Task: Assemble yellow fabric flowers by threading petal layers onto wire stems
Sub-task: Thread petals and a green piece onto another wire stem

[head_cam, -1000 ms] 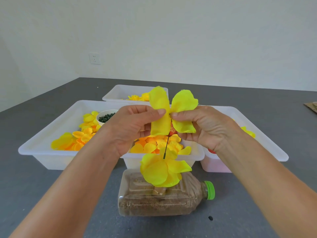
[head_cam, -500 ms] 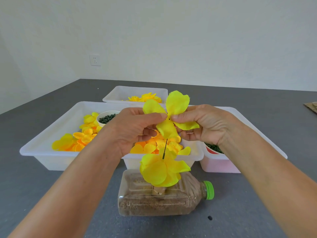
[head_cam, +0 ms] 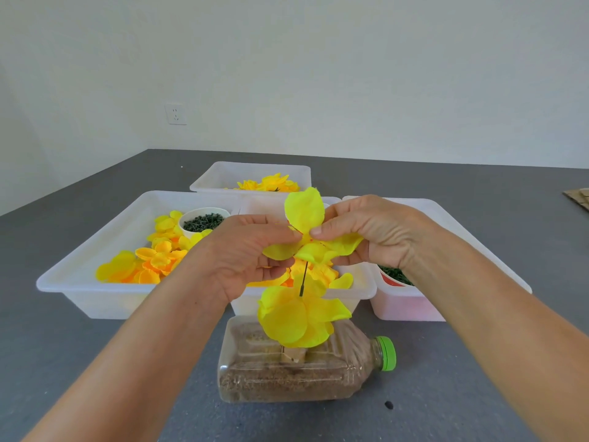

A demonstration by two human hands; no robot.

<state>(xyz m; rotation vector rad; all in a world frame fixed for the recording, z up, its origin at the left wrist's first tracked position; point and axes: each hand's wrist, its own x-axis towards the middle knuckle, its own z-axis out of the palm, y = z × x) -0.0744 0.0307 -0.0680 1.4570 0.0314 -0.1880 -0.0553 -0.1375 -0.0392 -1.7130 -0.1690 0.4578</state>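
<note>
Yellow petal layer [head_cam: 305, 215] pinched by left hand [head_cam: 245, 253] and right hand [head_cam: 373, 232] — above wire stem [head_cam: 304, 279].

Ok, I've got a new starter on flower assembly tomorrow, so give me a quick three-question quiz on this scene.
1. True or false: both hands pinch the petal layer.
2. What colour is the bottle cap?
3. The layer being threaded sits: A) down on the stacked petals, B) up on the stem above them, C) in a bin.

Key: 1 true; 2 green; 3 B.
</note>
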